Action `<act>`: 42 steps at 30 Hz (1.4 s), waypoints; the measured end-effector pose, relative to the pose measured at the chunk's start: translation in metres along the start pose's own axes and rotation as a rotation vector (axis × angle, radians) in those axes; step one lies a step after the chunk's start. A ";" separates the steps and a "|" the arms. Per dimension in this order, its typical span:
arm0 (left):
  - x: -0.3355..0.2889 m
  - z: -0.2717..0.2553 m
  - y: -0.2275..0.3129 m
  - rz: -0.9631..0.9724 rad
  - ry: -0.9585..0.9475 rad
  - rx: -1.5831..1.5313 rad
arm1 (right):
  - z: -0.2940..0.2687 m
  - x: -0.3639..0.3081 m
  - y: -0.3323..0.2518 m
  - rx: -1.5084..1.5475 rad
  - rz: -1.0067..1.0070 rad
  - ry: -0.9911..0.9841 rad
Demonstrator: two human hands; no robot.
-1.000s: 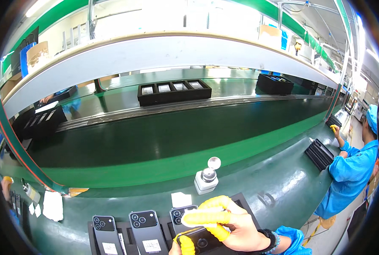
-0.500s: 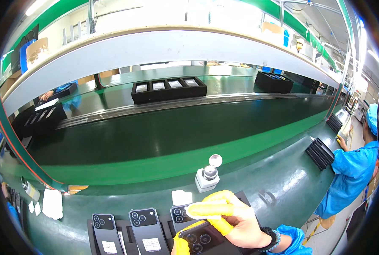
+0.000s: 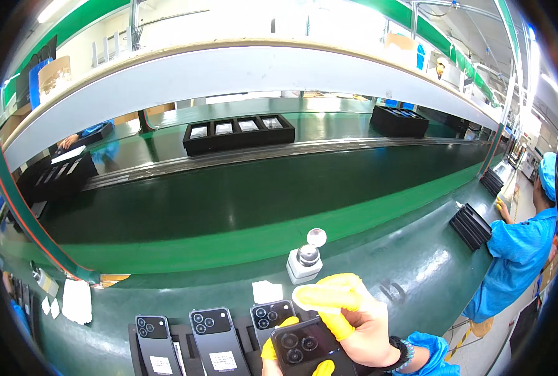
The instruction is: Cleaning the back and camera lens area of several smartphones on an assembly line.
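Observation:
My left hand, in yellow finger cots, grips a dark smartphone by its edges at the bottom, camera side up. Just above the phone my right hand, also in yellow finger cots, is closed in a pinch on a small white wipe, partly hidden by its fingers. Left of my hands a black tray bears three phones: a left one, a middle one, and a right one partly covered by my left hand. White labels show on the first two.
Beyond my hands stands a white dispenser bottle, its round metal lid up, beside a white wipe. White cloths lie left. Black trays sit on the green conveyor under a shelf. A co-worker in blue stands right, near stacked trays.
My right hand has moved right and slightly down, off the dispenser side. The held phone has shifted and turned, showing more of my left fingers. The trays on the conveyor have slid left.

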State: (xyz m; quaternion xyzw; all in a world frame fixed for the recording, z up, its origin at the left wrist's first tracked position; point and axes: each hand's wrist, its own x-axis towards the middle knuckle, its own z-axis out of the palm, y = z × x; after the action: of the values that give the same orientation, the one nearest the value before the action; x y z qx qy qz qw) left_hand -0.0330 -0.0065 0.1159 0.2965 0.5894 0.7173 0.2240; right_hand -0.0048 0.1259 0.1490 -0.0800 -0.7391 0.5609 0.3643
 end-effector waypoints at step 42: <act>0.004 -0.019 -0.216 -0.604 0.020 -0.838 | -0.011 -0.026 -0.048 -0.856 -0.819 -0.717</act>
State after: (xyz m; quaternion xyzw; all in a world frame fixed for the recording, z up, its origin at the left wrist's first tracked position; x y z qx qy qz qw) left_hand -0.0549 0.0266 -0.0978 -0.0090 0.3130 0.7981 0.5148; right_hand 0.0346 0.1030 0.1811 0.2590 -0.9409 0.0289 0.2161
